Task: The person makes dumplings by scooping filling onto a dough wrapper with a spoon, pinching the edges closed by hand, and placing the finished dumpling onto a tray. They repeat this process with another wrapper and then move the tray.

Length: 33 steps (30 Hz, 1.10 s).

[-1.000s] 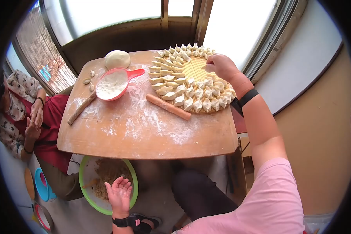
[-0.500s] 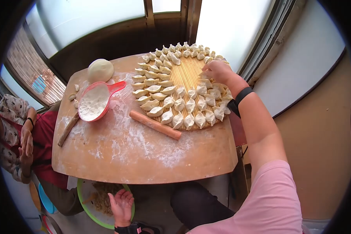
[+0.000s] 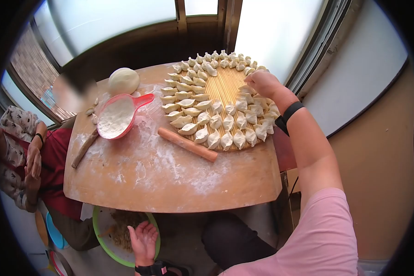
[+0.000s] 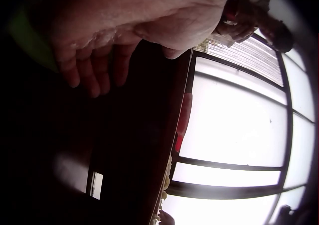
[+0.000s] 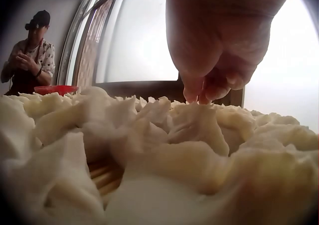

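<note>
Rows of pale, pleated dumplings (image 3: 187,103) cover most of a round reed tray (image 3: 225,85), whose bare slats show in the middle. My right hand (image 3: 263,83) reaches over the tray's right side, thumb and fingers pinching the top edge of a dumpling (image 5: 197,125). In the right wrist view those fingertips (image 5: 192,94) are right at its crest, with other dumplings crowded around. My left hand (image 3: 144,241) is held palm up below the table's front edge, fingers relaxed and nothing in it. Flour whitens its palm in the left wrist view.
On the floury wooden table (image 3: 170,198) are a rolling pin (image 3: 187,144), a red scoop (image 3: 132,120) of flour, a dough ball (image 3: 123,81) and a stick (image 3: 84,148). A green-rimmed basin (image 3: 157,250) of filling stands below. Another person (image 3: 32,156) sits at the left.
My right hand has come down onto the right side of the tray among the dumplings. The head view has tilted and shifted. My left hand stays palm up over the basin.
</note>
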{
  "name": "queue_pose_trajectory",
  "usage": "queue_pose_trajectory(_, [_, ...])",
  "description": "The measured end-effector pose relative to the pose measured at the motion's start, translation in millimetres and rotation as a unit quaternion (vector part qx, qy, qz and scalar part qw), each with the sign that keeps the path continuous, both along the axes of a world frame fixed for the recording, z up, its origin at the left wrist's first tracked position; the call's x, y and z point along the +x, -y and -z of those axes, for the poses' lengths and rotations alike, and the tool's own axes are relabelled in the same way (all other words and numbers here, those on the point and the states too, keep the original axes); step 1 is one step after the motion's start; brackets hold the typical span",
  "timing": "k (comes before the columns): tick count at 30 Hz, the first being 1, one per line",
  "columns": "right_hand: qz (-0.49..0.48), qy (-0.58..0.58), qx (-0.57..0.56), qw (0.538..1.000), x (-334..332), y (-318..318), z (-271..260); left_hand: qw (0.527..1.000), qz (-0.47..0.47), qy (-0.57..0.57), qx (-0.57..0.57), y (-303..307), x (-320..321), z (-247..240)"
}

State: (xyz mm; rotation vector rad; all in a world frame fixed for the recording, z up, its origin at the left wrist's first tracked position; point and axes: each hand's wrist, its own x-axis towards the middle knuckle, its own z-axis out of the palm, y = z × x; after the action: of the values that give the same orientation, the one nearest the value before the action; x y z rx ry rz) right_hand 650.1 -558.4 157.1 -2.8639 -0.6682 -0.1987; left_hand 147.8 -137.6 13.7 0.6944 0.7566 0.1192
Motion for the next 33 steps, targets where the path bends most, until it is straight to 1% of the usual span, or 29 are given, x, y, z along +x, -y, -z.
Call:
queue_pose_trajectory(2, [-0.006,0.056,0.064,0.996,-9,9,-7,1.0,-0.003,0.011,0.005,1,-2,-8])
queue_pose_trajectory(4, [-0.013,0.018,0.132,0.991,-33,21,-16,1.0,-0.005,0.025,-0.002,2,-4,-15])
queue_pose_trajectory(7, [-0.004,-0.019,0.21,0.978,-98,38,-22,0.998,0.008,0.059,-0.002,2,-11,-26])
queue_pose_trajectory(9, [0.006,-0.017,0.259,0.966,-149,53,-14,0.997,0.014,0.081,0.003,5,-17,-36])
queue_pose_trajectory(11, [0.061,-0.043,0.356,0.932,-200,61,10,0.995,0.022,0.099,0.008,5,-26,-44])
queue_pose_trajectory(13, [0.024,0.024,0.336,0.941,-242,67,41,0.995,0.019,0.101,0.014,-2,-36,-44])
queue_pose_trajectory(15, [0.028,0.054,0.323,0.944,-281,56,59,0.995,0.013,0.095,0.019,-11,-47,-48])
queue_pose_trajectory(18, [0.017,0.16,0.311,0.937,-295,34,96,0.996,-0.045,0.076,0.023,-31,-69,-59])
queue_pose_trajectory(20, [0.019,0.189,0.247,0.95,-297,19,104,0.993,-0.087,0.068,0.042,-57,-81,-66])
queue_pose_trajectory(21, [0.029,0.163,0.288,0.943,-294,21,111,0.987,-0.13,0.071,0.06,-78,-116,-70])
queue_pose_trajectory(22, [0.071,0.153,0.314,0.934,-285,25,127,0.982,-0.161,0.066,0.074,-92,-131,-70])
queue_pose_trajectory(24, [0.088,0.147,0.265,0.949,-290,21,122,0.968,-0.225,0.063,0.091,-123,-164,-58])
queue_pose_trajectory(25, [0.087,0.143,0.256,0.952,-292,20,121,0.957,-0.275,0.048,0.078,-136,-181,-52])
queue_pose_trajectory(27, [0.094,0.14,0.235,0.957,-294,17,116,0.921,-0.386,0.055,0.005,-161,-213,-20])
queue_pose_trajectory(28, [0.09,0.137,0.229,0.96,-295,15,113,0.909,-0.417,0.023,-0.012,-161,-224,-15])
queue_pose_trajectory(31, [0.085,0.132,0.201,0.967,-295,17,113,0.898,-0.438,-0.05,0.018,-167,-235,-2])
queue_pose_trajectory(33, [0.079,0.136,0.177,0.972,-292,17,113,0.919,-0.385,-0.025,0.079,-163,-229,2])
